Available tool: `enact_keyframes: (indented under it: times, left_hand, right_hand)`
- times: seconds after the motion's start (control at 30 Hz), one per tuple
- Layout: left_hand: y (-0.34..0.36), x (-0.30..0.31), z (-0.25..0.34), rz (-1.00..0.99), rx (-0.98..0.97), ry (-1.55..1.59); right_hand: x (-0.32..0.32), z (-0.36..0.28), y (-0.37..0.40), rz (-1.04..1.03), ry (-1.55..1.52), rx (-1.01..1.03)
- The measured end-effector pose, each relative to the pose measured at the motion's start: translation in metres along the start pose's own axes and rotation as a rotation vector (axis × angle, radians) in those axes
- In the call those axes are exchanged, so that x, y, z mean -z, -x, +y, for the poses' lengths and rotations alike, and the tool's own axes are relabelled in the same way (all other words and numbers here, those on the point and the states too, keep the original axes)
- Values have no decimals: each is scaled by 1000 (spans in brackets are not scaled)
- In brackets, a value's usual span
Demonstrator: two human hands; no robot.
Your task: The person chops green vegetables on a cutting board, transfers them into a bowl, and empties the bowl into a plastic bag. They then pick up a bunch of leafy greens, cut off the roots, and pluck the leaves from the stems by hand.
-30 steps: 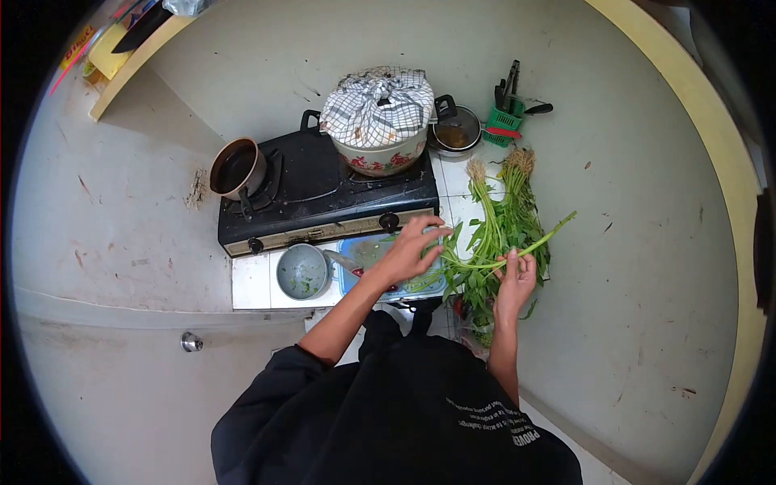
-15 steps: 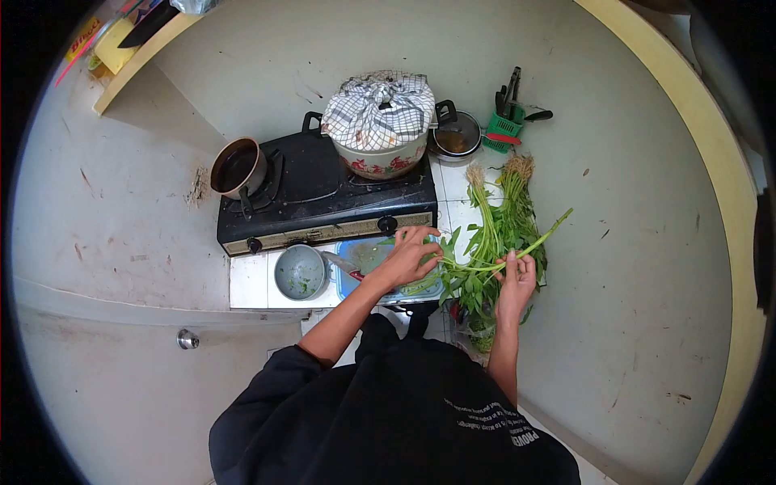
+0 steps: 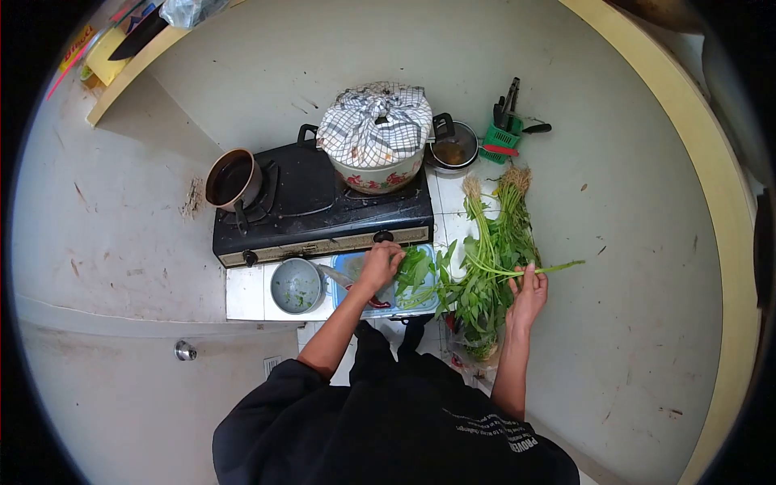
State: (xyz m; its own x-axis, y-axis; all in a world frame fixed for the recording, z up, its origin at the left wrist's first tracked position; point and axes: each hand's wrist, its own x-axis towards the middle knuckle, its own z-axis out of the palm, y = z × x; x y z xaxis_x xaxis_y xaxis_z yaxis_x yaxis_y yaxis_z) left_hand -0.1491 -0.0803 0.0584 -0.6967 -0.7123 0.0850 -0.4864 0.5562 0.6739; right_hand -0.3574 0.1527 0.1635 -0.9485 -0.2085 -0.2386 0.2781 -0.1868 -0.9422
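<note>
My right hand (image 3: pixel 529 293) is closed on a green stalk (image 3: pixel 558 267) that points out to the right. Beneath and beside it lies a pile of leafy greens (image 3: pixel 485 299), with roots at the far end. My left hand (image 3: pixel 383 265) is over a blue tray (image 3: pixel 341 302), its fingers bent beside some loose leaves (image 3: pixel 415 268); whether they pinch a leaf is too small to tell. A knife (image 3: pixel 335 276) with a red handle lies across the tray, partly under my left wrist. A grey bowl (image 3: pixel 297 285) with green bits inside stands left of the tray.
Behind the tray is a black stove (image 3: pixel 303 190) with a small saucepan (image 3: pixel 233 179) and a large cloth-covered pot (image 3: pixel 376 145). A metal bowl (image 3: pixel 453 148) and a green utensil basket (image 3: pixel 502 139) stand at the back right. Walls enclose both sides.
My left hand has moved left, away from the stalk, and leaves now show on the tray beside it. My right hand has shifted slightly right and down with the stalk.
</note>
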Motion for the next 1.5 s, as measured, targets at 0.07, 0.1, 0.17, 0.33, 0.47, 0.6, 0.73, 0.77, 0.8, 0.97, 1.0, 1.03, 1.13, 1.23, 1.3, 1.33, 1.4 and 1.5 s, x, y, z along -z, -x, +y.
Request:
enact_keyframes:
  times: [0.07,0.1,0.17,0.33,0.47,0.6,0.73,0.77,0.8,0.97,1.0,1.03,1.13,1.23,1.3,1.33,1.4,1.5]
  left_hand:
    - [-7,-18,-13,34,-78,93]
    - [-9,-19,-8,15,-78,91]
    - [-9,-15,15,132,-97,96]
    - [-9,13,58,108,-345,325]
    - [-3,11,75,-15,-343,352]
    - [-6,-5,72,10,-365,343]
    - [-4,-14,62,-20,-356,327]
    - [-3,-15,59,-40,-341,326]
    - [-3,-13,57,-59,-326,324]
    - [5,-10,47,-99,-298,266]
    - [7,-10,46,-108,-281,262]
    - [9,-10,45,-105,-240,242]
    - [15,-10,44,-64,-115,158]
    - [15,-18,42,37,22,0]
    - [14,-26,33,109,111,-149]
    - [17,-22,26,97,183,-168]
    - [19,-6,10,71,313,-204]
    - [15,7,-8,113,130,126]
  right_hand:
    - [-3,9,-5,14,-31,-31]
    - [-5,14,-7,23,-48,-47]
    - [-11,23,-7,26,-88,-64]
    - [-22,36,-5,25,-152,-148]
    - [-19,43,-5,3,-201,-222]
    - [-24,50,0,26,-253,-265]
    - [-31,53,5,40,-262,-299]
    - [-33,53,5,43,-260,-309]
    - [-32,55,4,39,-260,-303]
    - [-27,71,-4,-11,-237,-280]
    - [-30,69,-1,-30,-197,-249]
    - [-33,68,1,-49,-158,-219]
    - [-47,61,14,-74,-49,-131]
    - [-63,67,25,-100,-4,-75]
    - [-69,72,29,-86,-61,-37]
    - [-68,68,27,-57,-42,7]
    - [-63,50,14,11,-11,103]
    - [-57,41,1,-72,51,95]
